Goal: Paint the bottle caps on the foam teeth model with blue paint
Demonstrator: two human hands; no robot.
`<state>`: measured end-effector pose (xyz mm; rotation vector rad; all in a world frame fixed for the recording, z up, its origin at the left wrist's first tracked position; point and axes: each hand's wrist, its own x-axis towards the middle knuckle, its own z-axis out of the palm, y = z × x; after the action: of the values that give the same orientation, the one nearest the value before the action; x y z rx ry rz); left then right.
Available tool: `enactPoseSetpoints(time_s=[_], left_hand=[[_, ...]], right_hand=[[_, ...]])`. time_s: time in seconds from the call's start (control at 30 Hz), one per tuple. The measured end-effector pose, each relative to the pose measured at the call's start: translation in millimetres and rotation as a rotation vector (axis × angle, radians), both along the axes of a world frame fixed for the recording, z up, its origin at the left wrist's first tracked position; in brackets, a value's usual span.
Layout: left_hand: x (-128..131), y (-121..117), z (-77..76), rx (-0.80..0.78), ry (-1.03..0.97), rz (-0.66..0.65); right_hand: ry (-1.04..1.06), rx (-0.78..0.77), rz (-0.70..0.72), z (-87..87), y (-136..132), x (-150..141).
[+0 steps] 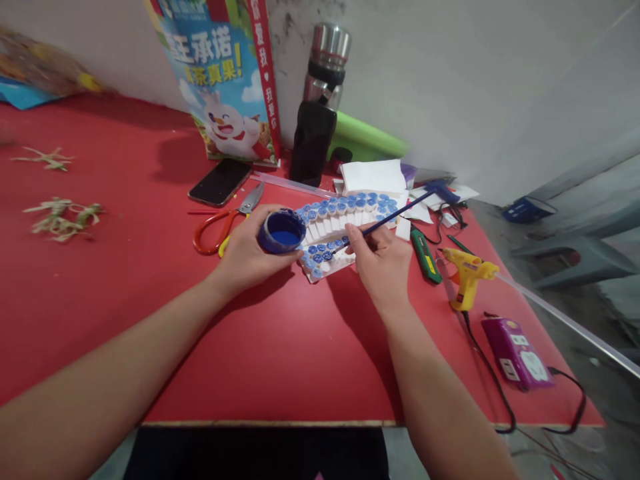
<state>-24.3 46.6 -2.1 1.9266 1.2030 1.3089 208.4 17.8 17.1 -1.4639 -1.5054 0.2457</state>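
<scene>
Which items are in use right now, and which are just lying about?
In use:
- blue paint jar, left hand
- brush, right hand
- blue-and-white piece at the brush tip

Apparently idle:
- scissors
- phone
- green cutter
- glue gun
- steel bottle

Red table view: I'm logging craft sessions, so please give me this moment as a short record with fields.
surface: red table
left hand: holds jar of blue paint
right hand: holds thin brush, tip at the white piece
piece: blue rounds in rows, one near the front edge white
left of piece: scissors, phone
right of piece: green cutter, yellow glue gun
</scene>
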Motion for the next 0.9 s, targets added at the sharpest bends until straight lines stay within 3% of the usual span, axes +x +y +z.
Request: enactPoseSetpoints(time_s=[0.9], left_hand=[[-0.4,-0.3,-1.4,0.005,0.017,0.002]], right_hand=[[0.006,0.005,-0.010,0.8,-0.4,0.9]])
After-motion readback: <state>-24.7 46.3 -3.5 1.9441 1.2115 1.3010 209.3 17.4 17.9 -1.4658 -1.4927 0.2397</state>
